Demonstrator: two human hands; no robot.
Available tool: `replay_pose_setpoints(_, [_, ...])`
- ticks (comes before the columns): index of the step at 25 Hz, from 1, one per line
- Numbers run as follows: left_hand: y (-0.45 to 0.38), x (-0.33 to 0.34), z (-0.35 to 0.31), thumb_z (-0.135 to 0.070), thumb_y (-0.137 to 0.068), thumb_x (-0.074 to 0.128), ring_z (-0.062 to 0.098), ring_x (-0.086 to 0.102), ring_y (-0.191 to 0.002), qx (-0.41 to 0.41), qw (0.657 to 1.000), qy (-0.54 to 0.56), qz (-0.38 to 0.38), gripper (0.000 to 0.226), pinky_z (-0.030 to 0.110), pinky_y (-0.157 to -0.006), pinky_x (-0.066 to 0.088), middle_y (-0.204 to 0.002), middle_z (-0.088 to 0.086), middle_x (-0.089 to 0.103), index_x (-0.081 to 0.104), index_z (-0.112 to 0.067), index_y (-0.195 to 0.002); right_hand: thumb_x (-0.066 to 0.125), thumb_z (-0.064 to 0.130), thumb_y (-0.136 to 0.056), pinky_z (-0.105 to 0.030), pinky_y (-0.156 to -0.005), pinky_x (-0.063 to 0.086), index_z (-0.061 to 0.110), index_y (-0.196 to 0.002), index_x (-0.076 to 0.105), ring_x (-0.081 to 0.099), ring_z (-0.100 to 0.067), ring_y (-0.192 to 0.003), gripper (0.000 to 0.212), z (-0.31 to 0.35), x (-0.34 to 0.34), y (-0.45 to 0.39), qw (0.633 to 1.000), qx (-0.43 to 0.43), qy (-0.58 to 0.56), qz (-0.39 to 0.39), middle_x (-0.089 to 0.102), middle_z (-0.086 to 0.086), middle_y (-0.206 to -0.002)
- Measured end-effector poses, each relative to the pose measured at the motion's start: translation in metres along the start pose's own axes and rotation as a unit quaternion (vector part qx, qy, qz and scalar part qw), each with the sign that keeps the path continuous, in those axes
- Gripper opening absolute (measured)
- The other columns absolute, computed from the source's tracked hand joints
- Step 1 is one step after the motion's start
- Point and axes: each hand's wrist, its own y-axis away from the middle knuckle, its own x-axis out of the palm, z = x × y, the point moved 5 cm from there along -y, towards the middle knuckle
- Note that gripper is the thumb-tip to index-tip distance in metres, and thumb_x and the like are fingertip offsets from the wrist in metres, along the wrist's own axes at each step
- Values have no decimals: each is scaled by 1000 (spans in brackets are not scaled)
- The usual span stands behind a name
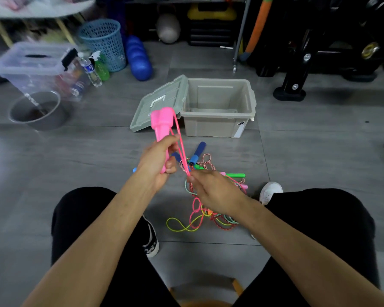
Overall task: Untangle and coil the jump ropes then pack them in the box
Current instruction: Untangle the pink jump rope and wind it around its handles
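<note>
My left hand (156,161) grips the two pink handles (162,122) of a jump rope, held upright together. The pink rope (179,142) runs from the handle tops down to my right hand (213,189), which pinches it just below and right of the left hand. Under my hands, on the grey floor, lies a tangled pile of ropes (205,214) in pink, yellow, green and striped cord, with blue handles (197,152) and a green handle (235,175). The grey box (217,127) stands open beyond the pile, its inside bare. Its lid (157,105) leans against the left side.
A clear lidded bin (31,67), a metal bowl (37,111), bottles and a blue mesh basket (103,43) stand at the left. Black gym equipment (297,69) fills the back right. My knees and shoes flank the pile; I sit on a wooden stool (208,293).
</note>
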Motion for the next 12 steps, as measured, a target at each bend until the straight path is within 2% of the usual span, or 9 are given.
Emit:
replay_pose_setpoints(1, [-1, -3, 2, -20, -86, 64, 7, 22, -33, 4, 1000, -18, -22, 17, 14, -35, 16, -65, -1, 49, 51, -16, -76, 41, 15, -92, -40, -61, 42, 14, -82, 42, 54, -34, -75, 11, 4, 5, 0, 999, -5, 41, 34, 59, -12, -86])
replay_pose_setpoints(4, [-4, -8, 8, -27, -85, 69, 6, 21, -32, 9, 995, -71, -72, 22, 14, -34, 17, -65, 0, 52, 51, -16, -80, 43, 3, -82, -39, -59, 41, 18, -80, 34, 50, -29, -71, 17, 14, 5, -2, 991, -18, 105, 86, 49, -6, -82])
replay_pose_setpoints(7, [-4, -2, 10, -36, -88, 65, 4, 24, -31, -41, 999, -33, -8, 24, 14, -32, 19, -80, 6, 70, 52, -16, -91, 43, 1, -81, -35, -59, 34, 17, -83, 33, 43, -26, -69, 19, 19, 3, 1, 981, -30, 145, 125, 36, 1, -73])
replay_pose_setpoints(10, [-5, -1, 14, -42, -88, 64, 4, 25, -31, -70, 997, -27, 22, 29, 14, -32, 17, -68, -1, 59, 49, -17, -87, 41, 4, -86, -36, -62, 37, 15, -84, 31, 40, -25, -71, 15, 23, 2, 4, 965, -58, 203, 155, 28, 1, -72])
replay_pose_setpoints(12, [-6, -5, 16, -50, -86, 64, 7, 27, -33, -45, 991, -123, -11, 37, 14, -35, 20, -65, 0, 50, 49, -16, -86, 40, 10, -90, -36, -60, 36, 16, -83, 32, 42, -28, -70, 12, 26, -2, 7, 963, -78, 211, 148, 29, 2, -71])
